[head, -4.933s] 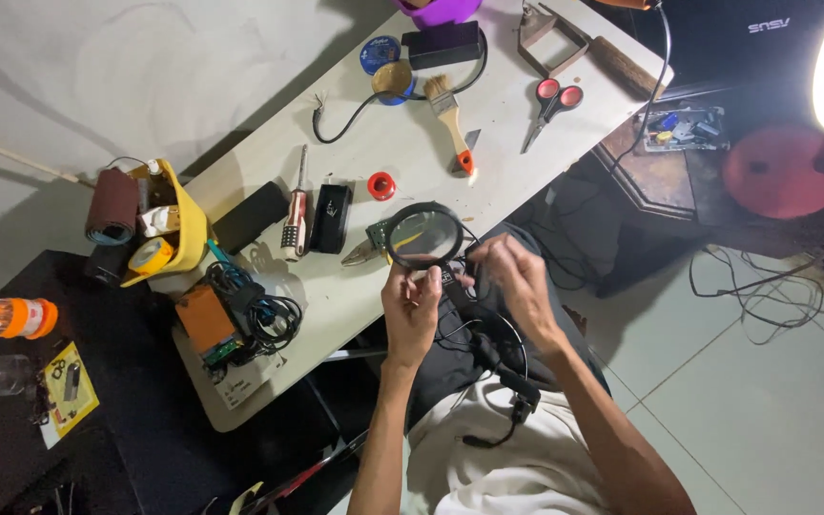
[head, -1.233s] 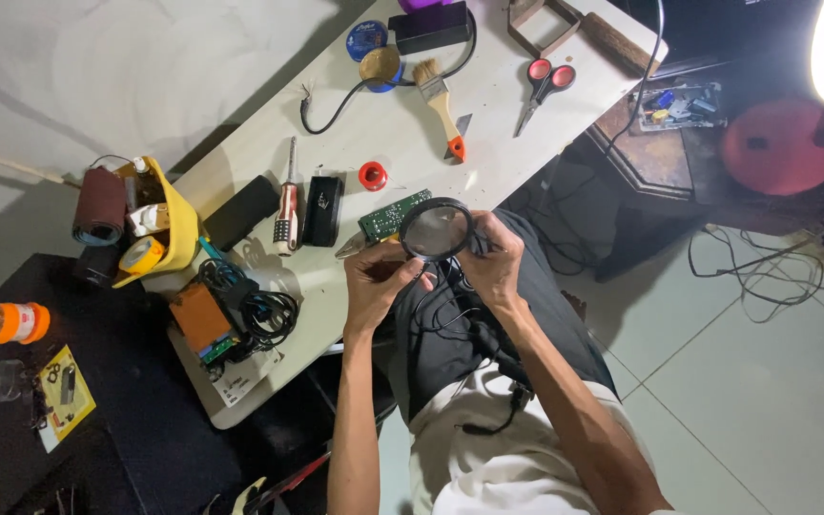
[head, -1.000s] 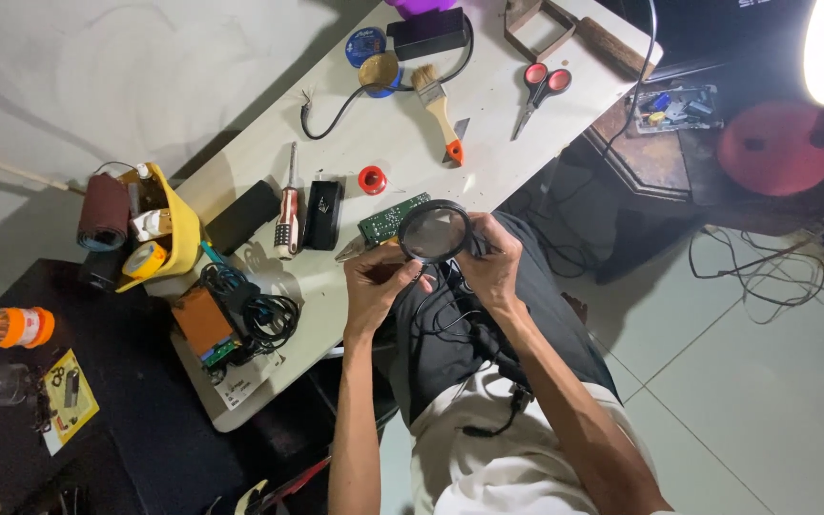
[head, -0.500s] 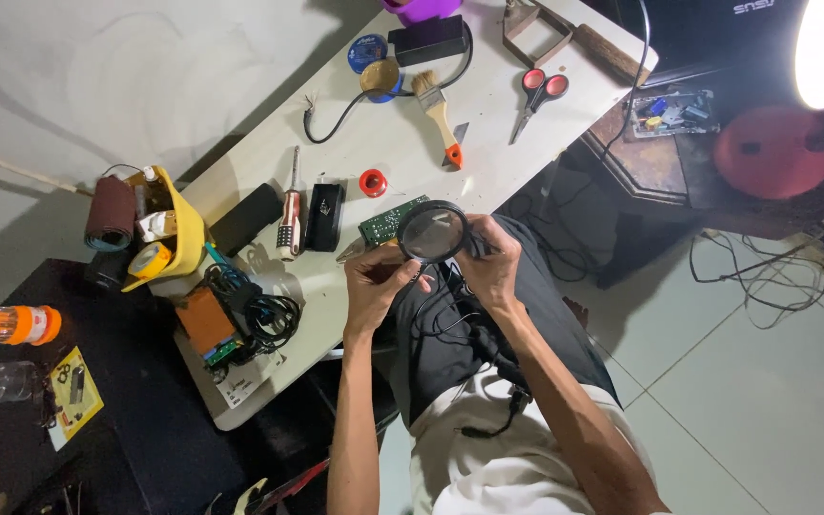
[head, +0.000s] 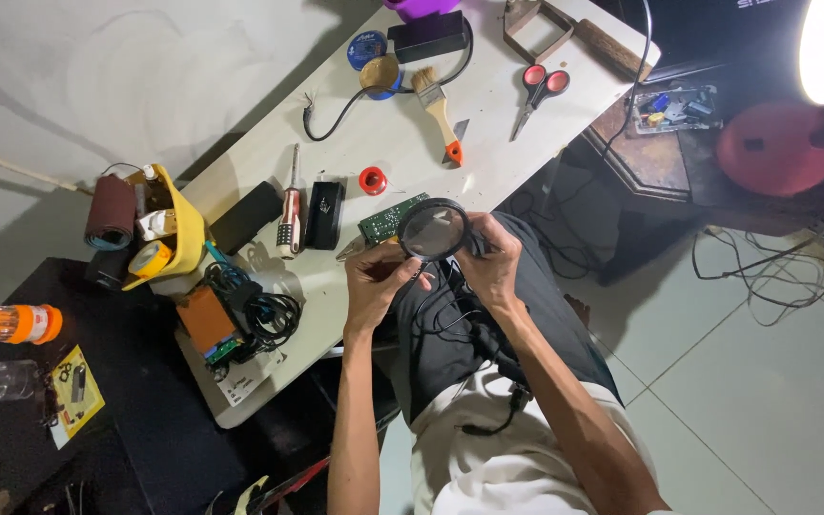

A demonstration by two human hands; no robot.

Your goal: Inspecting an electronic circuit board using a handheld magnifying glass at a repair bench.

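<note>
We hold the magnifying glass [head: 434, 230] in both hands, left hand [head: 379, 283] and right hand [head: 491, 262] closed on its rim, over our lap beside the green circuit board [head: 390, 217] at the table [head: 488, 143] edge; we judge it needs steadying

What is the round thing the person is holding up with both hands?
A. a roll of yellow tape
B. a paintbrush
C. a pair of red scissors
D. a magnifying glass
D: the left hand and right hand both grip a magnifying glass, a round dark-rimmed lens held at the table's near edge just over a green circuit board.
</note>
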